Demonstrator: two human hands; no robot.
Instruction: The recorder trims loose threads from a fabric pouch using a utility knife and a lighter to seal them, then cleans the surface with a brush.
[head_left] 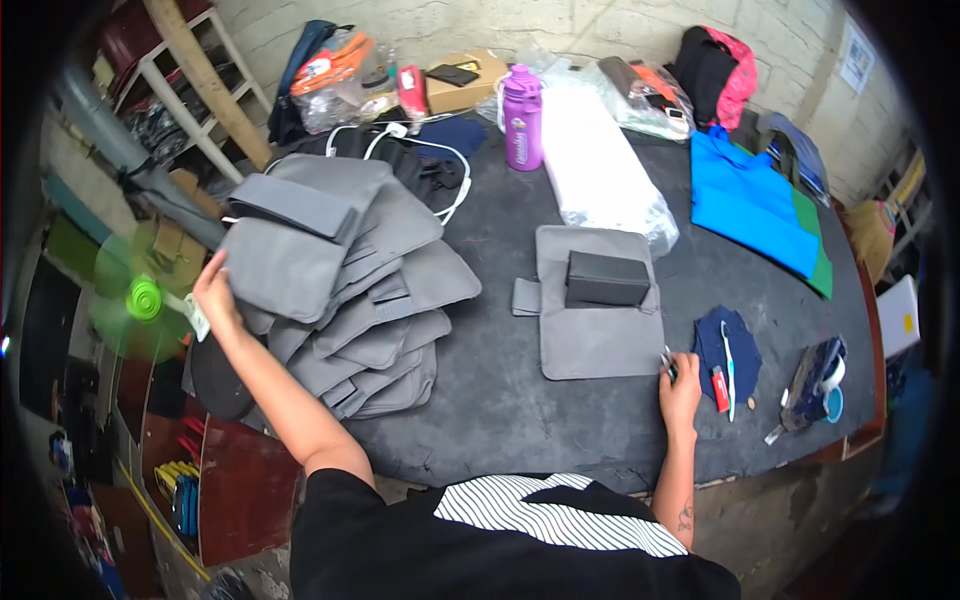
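Your right hand (681, 392) is clasped round a small metal-tipped tool (668, 358), just beside the lower right edge of the single grey panel (600, 345). Your left hand (213, 292) touches the outer edge of the top panel (275, 262) on the grey stack (435, 275); whether its fingers pinch that edge cannot be told. Progress, in judgement: one panel lies apart and flat before you, several more sit piled; whether the pile is finished or awaiting work is not shown. The single panel is matt and round-cornered, bearing a darker, stiff-looking box-shaped piece (608, 278), with a short tab (525, 297) projecting left. The stack is uneven, its layers fanned and bent. Beyond your tool, a navy cloth (742, 340) carries a toothbrush (730, 362) on the dark, scuffed tabletop (480, 400).
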